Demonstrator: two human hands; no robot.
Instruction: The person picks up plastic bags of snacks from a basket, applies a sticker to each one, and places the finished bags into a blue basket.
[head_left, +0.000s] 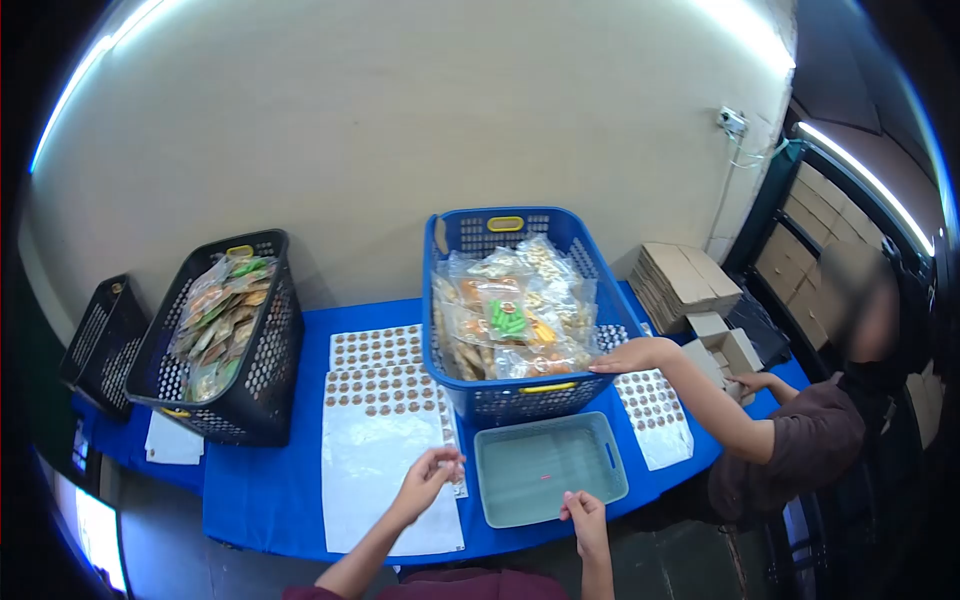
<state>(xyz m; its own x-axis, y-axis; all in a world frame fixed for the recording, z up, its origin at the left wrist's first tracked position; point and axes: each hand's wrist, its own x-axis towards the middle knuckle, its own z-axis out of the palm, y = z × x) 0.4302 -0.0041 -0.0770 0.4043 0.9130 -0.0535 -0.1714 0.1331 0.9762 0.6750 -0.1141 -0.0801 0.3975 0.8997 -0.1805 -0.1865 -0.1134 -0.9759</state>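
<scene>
My left hand (430, 478) is over the sheets of round brown stickers (385, 400), its fingers curled to a pinch; anything between the fingertips is too small to make out. Near the front right of the grey-green plastic tray (500, 512), my right hand (586, 512) has thumb and forefinger pressed together, and whatever they hold cannot be seen. A small red piece (545, 477) lies on the tray's floor. Behind the tray, a blue basket (520, 395) is heaped with clear packets of snacks (510, 315), one with green pieces.
A co-worker's hand (635, 356) rests at the blue basket's rim; the other hand is at an open carton (735, 352). Flattened cardboard boxes (690, 275) are stacked behind. A black basket of packets (275, 370) stands left, with another black basket (105, 340) beyond. Blue cloth (260, 500) covers the table.
</scene>
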